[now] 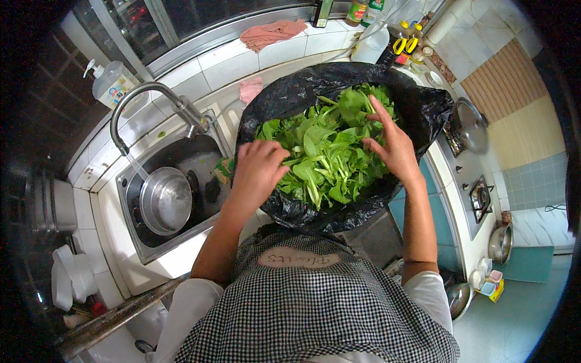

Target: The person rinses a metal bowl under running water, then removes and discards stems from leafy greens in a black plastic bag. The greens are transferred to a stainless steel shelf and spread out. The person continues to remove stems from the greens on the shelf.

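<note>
A black plastic bag (290, 93) stands wide open before me, with a heap of leafy green vegetables (329, 159) inside. My left hand (261, 163) is over the bag's left rim, slightly blurred, thumb apart from the curled fingers, nothing seen between them. At the right side of the heap, my right hand (392, 140) has its fingers spread close above the leaves. A blurred leaf (354, 104) lies by its fingertips; whether they touch it I cannot tell.
Left of the bag, water runs from a curved faucet (140, 88) into a metal bowl (167, 200) in the sink (206, 159). A pump bottle (113, 84) and a pink cloth (272, 35) sit on the window ledge. Bottles (401, 43) stand behind; a gas stove (479, 199) is at right.
</note>
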`<control>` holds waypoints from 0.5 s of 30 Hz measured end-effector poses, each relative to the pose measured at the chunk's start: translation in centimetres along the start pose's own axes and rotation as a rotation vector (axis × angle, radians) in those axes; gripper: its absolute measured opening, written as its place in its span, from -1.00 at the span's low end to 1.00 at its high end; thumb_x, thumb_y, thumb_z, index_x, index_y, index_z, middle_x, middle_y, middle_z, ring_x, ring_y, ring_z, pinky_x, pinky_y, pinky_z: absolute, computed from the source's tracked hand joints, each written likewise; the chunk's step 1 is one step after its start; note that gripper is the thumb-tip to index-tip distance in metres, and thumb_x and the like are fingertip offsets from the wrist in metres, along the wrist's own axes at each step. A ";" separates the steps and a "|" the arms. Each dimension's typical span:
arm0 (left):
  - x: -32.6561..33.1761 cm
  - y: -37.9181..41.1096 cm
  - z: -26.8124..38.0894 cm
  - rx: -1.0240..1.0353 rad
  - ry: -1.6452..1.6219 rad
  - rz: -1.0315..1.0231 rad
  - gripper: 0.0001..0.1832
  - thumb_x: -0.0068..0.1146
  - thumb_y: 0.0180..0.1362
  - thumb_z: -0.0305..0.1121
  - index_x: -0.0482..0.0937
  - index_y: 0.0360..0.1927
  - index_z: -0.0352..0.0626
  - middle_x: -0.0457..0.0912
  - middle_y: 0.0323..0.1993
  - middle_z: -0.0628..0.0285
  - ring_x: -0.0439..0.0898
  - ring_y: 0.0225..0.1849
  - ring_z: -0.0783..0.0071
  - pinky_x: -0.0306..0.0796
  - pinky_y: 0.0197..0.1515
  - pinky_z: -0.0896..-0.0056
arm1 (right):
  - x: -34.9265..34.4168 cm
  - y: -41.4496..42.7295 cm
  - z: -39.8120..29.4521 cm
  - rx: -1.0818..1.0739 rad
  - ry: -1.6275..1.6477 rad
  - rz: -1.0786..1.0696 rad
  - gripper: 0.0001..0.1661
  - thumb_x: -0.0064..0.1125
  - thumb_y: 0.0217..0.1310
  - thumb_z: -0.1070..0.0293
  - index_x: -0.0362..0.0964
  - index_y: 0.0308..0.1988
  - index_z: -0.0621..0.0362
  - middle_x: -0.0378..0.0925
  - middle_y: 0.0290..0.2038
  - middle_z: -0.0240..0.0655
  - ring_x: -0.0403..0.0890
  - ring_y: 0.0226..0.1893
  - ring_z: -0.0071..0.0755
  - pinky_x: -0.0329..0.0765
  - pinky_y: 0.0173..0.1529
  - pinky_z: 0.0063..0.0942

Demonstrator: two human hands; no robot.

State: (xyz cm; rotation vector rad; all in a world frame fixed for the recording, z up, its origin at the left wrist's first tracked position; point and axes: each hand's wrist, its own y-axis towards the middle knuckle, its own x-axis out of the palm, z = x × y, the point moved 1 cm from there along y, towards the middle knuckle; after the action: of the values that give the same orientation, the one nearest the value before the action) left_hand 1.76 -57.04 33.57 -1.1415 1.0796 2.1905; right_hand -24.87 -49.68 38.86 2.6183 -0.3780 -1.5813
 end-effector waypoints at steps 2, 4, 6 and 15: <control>1.3 -0.1 0.4 0.048 -0.029 -0.021 -0.67 0.25 -0.20 -0.37 0.50 -0.28 -0.14 0.43 -0.27 0.26 0.40 -0.15 0.27 0.19 -0.06 0.24 | -0.2 -0.1 -0.5 0.034 -0.153 0.057 -0.06 0.22 -0.09 0.45 -0.06 0.25 -0.31 0.36 0.03 -0.30 0.52 -0.19 -0.11 0.48 -0.13 -0.31; 2.6 -0.2 0.2 0.017 0.019 -0.098 -0.70 0.23 -0.15 -0.35 0.48 -0.28 -0.12 0.44 -0.25 0.26 0.40 -0.12 0.26 0.20 -0.06 0.22 | -0.2 -0.5 -0.9 0.067 -0.230 0.137 -0.17 0.18 -0.08 0.46 0.05 0.20 -0.25 0.39 -0.05 -0.28 0.49 -0.14 -0.05 0.49 -0.12 -0.26; 3.1 0.1 -0.1 -0.001 0.046 -0.154 -0.75 0.21 -0.13 -0.35 0.46 -0.33 -0.11 0.45 -0.27 0.26 0.42 -0.14 0.26 0.22 -0.09 0.22 | 0.0 -0.8 -0.4 -0.007 -0.187 0.233 -0.30 0.16 -0.07 0.47 0.17 0.12 -0.17 0.41 -0.07 -0.27 0.48 -0.13 -0.08 0.48 -0.12 -0.28; 2.4 1.9 -0.9 -0.319 -0.460 0.065 -0.82 0.13 0.03 -0.42 0.43 -0.30 -0.20 0.52 -0.46 0.17 0.52 -0.40 0.31 0.38 -0.29 0.40 | 2.4 -2.4 -1.3 -0.294 0.084 0.185 -0.62 0.14 0.00 0.37 0.41 -0.09 0.11 0.47 -0.17 -0.20 0.40 -0.07 -0.11 0.28 0.06 -0.26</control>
State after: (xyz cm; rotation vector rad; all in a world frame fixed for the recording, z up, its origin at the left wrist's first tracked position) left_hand -0.42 -58.78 32.12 -0.6642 0.5940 2.5669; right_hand -22.20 -47.99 36.95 2.3451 -0.3423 -1.3495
